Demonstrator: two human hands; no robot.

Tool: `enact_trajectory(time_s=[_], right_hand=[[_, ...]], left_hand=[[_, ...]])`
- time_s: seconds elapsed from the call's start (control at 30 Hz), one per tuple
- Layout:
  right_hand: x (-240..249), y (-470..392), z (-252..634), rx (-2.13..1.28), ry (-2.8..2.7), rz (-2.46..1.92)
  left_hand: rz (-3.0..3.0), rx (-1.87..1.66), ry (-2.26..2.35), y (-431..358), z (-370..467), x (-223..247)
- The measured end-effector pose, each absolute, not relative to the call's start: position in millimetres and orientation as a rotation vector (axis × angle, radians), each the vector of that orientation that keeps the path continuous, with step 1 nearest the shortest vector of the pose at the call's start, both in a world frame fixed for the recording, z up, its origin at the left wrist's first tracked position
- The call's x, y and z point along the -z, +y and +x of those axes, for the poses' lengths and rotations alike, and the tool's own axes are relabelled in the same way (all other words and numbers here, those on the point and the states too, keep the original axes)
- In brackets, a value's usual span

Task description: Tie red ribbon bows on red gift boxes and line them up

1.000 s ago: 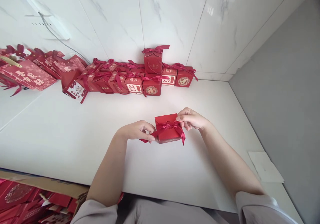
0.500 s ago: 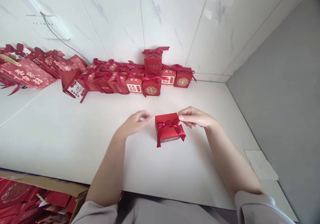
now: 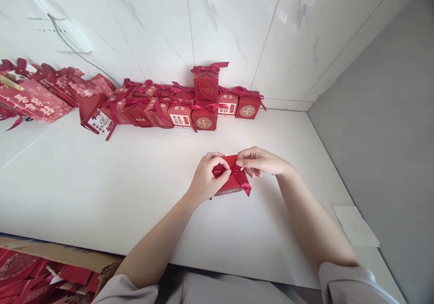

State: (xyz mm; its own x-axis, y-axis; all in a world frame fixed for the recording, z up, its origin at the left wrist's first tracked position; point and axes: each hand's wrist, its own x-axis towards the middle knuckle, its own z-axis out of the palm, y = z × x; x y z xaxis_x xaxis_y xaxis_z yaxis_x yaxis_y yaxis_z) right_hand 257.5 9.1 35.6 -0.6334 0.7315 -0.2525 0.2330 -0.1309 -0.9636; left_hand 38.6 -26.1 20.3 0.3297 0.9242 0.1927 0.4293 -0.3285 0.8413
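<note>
A red gift box [image 3: 233,190] rests on the white table in front of me, with a dark red ribbon [image 3: 244,184] tied in a bow across its top. My left hand [image 3: 210,175] reaches over the box's left side, thumb and forefinger pinched on the ribbon near the knot. At the upper right of the bow, my right hand [image 3: 259,161] pinches the ribbon's right loop between thumb and fingers. My left hand covers the left part of the bow and of the lid.
Along the tiled wall stands a row of red ribboned boxes [image 3: 181,118], one box [image 3: 206,86] stacked on top. Red printed bags [image 3: 40,102] lie at the left. A cardboard carton [image 3: 68,256] full of red boxes is at lower left. Paper [image 3: 356,226] lies at right.
My left hand has moved right, from beside the box onto the bow, and has closed on the ribbon. My right hand has stayed at the right loop, shifting slightly left.
</note>
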Motion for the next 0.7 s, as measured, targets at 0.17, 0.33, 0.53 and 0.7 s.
enact_trajectory(time_s=[0.17,0.33,0.53,0.7], right_hand=[[-23,15,259,-1.882,-1.683,-1.133],[-12,18,257,-1.853,-1.658,-1.084],[3,20,253,-1.875,-1.539,-0.985],[6,20,249,-1.915,-1.473,-0.951]], left_hand=[[1.880,-0.907,1.176,-25,40,-18],[1.884,-0.876,1.226,-24,41,-18],[1.874,-0.824,1.275,-25,42,-18],[1.886,-0.809,1.207,-21,33,-22]])
